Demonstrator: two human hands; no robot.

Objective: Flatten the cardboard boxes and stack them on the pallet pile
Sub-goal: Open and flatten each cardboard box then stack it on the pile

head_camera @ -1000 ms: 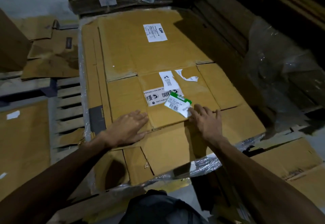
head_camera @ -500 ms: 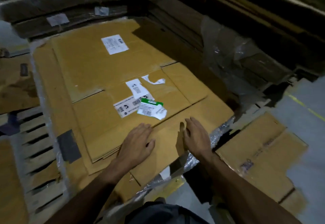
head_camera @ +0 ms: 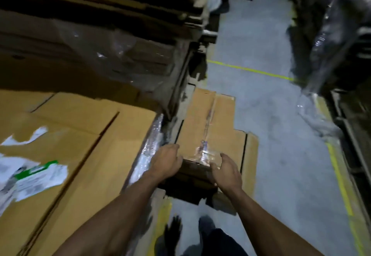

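- Neither hand has hold of anything yet: my left hand [head_camera: 167, 160] reaches toward the near left corner of the taped box [head_camera: 208, 133] with its fingers loosely bent, and my right hand [head_camera: 225, 170] hangs at the near right corner, thumb spread and palm turned inward.
- Whether either hand already touches the cardboard I cannot tell; the frame is smeared by motion.
- That box sits on the grey floor [head_camera: 281, 135] just beside the pallet pile [head_camera: 90, 135], with flat cardboard flaps [head_camera: 250, 151] spread under and beside it.
- I judge it light and probably empty, stiff along the edges yet easy to crush in the panels.
- A strip of clear tape [head_camera: 206, 145] runs along the top seam and folds over the near edge; it looks slick, so I would keep my fingers off it.
- My choice would be the two near corners or the side walls, where the board is bare and stiffest.
- The seam tape will likely have to be broken before the box folds flat.
- White labels [head_camera: 36, 177], one with a green band, lie on the pile's top sheet, but their print is too blurred to read.
- No brand or writing shows on the box itself.
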